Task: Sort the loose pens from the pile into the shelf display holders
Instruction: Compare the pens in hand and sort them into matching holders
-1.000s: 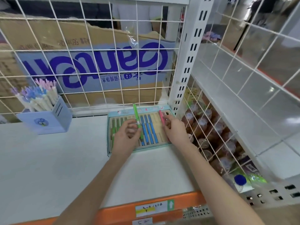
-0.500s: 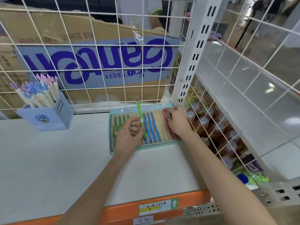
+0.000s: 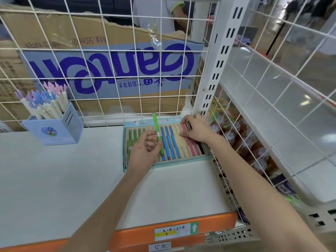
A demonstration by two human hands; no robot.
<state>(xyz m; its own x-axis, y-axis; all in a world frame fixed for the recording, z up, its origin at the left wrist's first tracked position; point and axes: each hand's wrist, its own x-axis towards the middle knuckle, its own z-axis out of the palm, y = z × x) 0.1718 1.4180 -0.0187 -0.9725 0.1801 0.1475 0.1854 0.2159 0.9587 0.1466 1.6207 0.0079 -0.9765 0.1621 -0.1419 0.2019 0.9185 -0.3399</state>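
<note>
A flat pen display tray [image 3: 181,161] with grooved slots lies at the back right of the white shelf. It holds green pens [image 3: 132,138] on the left, three blue pens [image 3: 170,142] in the middle and pink pens [image 3: 191,145] on the right. My left hand [image 3: 143,150] hovers over the tray's left half and grips a green pen [image 3: 157,131] that points away from me. My right hand [image 3: 196,129] rests on the upper ends of the pink pens, with its fingers curled around a dark pen [image 3: 188,126].
A blue holder [image 3: 54,128] full of white pens with pastel tops stands at the back left. A wire grid [image 3: 101,77] backs the shelf, with a cardboard box behind it. Bottled drinks [image 3: 243,142] sit behind the right-hand grid. An orange price rail [image 3: 163,231] edges the shelf front.
My right hand has laid the pink pen down in the tray's right slots and now rests on it. My left hand still holds the green pen, hardly moved.
</note>
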